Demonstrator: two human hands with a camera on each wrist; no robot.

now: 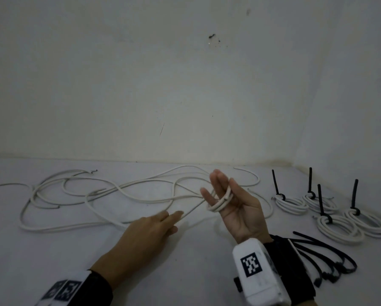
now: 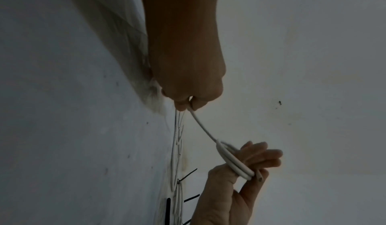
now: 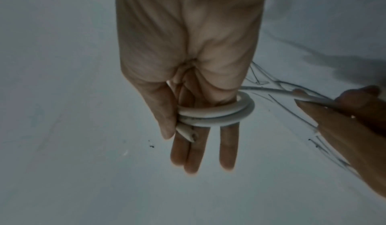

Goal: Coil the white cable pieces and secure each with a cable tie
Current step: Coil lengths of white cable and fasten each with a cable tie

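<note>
My right hand (image 1: 229, 202) is raised palm up with its fingers straight. A white cable is wound in a couple of turns (image 1: 220, 203) around those fingers, and the coil (image 3: 215, 114) is plain in the right wrist view. The thumb (image 3: 163, 113) pins the cut cable end (image 3: 185, 133) against the fingers. From the coil a strand (image 1: 192, 210) runs left and down to my left hand (image 1: 160, 224), which pinches it just above the table. The left wrist view shows that pinch (image 2: 188, 103) and the strand (image 2: 203, 126) stretched to the coil (image 2: 234, 162).
Loose white cable pieces (image 1: 96, 195) sprawl tangled over the table's left and middle. Several finished coils (image 1: 339, 228), each bound with an upright black tie, sit at the right. Loose black cable ties (image 1: 326, 257) lie beside my right wrist. A wall (image 1: 185, 85) closes the back.
</note>
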